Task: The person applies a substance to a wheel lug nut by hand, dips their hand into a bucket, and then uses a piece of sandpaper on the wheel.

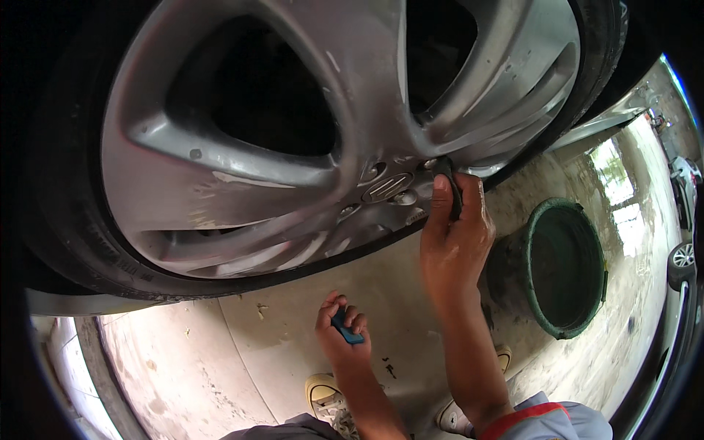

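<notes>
A large grey alloy wheel (367,81) fills the upper part of the head view, its spokes marked with pale, scuffed patches. My right hand (460,246) reaches up to the wheel's hub and pinches a thin dark pad (455,192) between thumb and fingers. The pad is against the wheel beside the centre cap (389,188), close to a lug bolt; its face is hidden. Lower and to the left, my left hand (343,337) is closed round a small blue block (347,328), away from the wheel.
A dark green bucket (506,271) stands on the floor right of my right forearm, dark inside. The pale floor (191,359) looks wet on the right. My shoes (320,390) are below the wheel. Another car (683,257) is at the far right edge.
</notes>
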A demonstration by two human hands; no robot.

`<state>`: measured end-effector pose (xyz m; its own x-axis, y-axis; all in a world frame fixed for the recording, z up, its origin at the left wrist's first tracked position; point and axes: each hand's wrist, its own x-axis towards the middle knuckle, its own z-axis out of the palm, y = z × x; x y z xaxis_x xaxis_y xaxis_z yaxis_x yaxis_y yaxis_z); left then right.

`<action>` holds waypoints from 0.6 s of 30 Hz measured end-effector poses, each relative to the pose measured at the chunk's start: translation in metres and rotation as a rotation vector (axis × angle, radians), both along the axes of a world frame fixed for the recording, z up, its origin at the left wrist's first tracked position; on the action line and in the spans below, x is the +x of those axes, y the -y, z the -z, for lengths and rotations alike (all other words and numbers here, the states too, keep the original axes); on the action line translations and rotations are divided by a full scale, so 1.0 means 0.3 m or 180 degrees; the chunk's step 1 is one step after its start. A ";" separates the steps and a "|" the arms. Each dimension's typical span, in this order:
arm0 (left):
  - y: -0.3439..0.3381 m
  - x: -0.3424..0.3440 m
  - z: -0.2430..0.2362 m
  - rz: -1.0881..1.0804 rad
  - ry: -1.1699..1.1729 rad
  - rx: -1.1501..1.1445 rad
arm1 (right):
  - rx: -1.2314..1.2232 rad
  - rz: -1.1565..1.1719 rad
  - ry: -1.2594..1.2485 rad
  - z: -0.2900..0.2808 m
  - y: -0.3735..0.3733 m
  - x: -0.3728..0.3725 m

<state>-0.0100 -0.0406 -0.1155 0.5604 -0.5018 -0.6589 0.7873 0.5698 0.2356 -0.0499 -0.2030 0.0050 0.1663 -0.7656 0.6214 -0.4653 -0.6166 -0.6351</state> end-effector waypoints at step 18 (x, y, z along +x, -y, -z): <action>0.081 -0.128 -0.031 0.0328 -0.0039 -0.0015 | 0.0121 -0.0161 -0.0232 -0.009 0.001 -0.018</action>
<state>-0.0484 -0.0648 -0.1062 0.4975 -0.5596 -0.6629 0.8446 0.4868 0.2230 -0.0554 -0.2031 0.0077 0.2490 -0.7778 0.5770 -0.4800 -0.6166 -0.6240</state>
